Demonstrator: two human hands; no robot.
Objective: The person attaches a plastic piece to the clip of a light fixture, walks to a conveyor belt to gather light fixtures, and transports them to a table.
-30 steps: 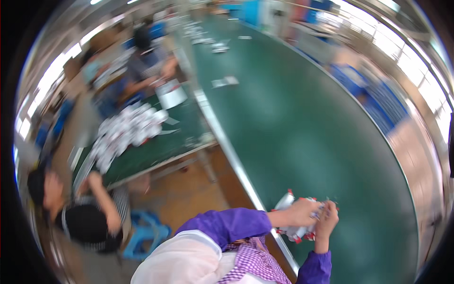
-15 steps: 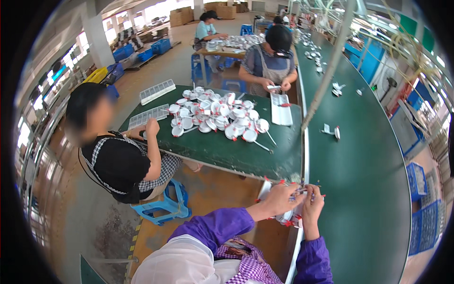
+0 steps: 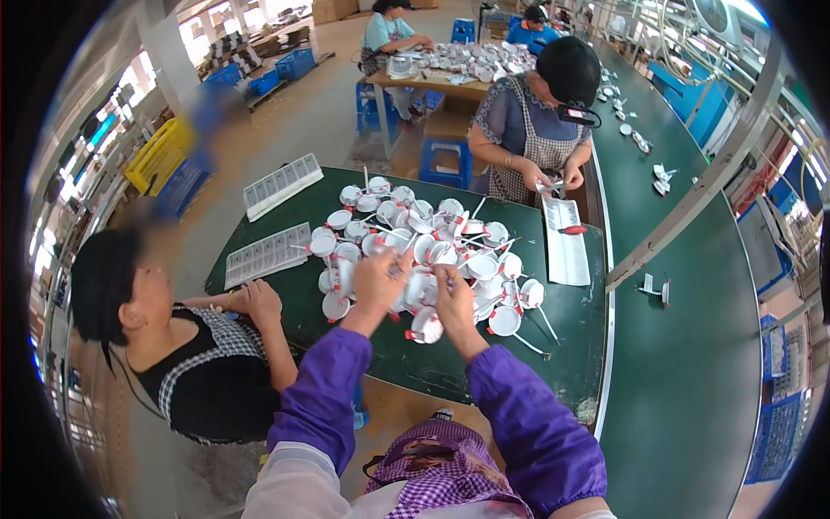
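Note:
Both my hands are over a pile of round white parts with red clips and white leads (image 3: 506,320), which look like small lamp fittings. My left hand (image 3: 377,284) has its fingers bent together, with small bluish bits at the tips; what it grips is too small to make out. Close beside it, my right hand (image 3: 456,303) pinches thumb against fingers, and its contents are also unclear. Just below the gap between my hands sits one white round part (image 3: 424,326); whether either hand holds it cannot be told.
The pile lies on a green table (image 3: 553,381). White divided trays (image 3: 268,254) lie at its left, beside a seated co-worker (image 3: 199,363). Opposite, another co-worker (image 3: 540,138) works by a long white tray (image 3: 566,246). A green conveyor belt (image 3: 683,372) and slanted post (image 3: 700,182) stand right.
My hands have moved left and forward, from parts at the belt's edge to the pile on the table. My view has shifted. The left co-worker's hands have come together.

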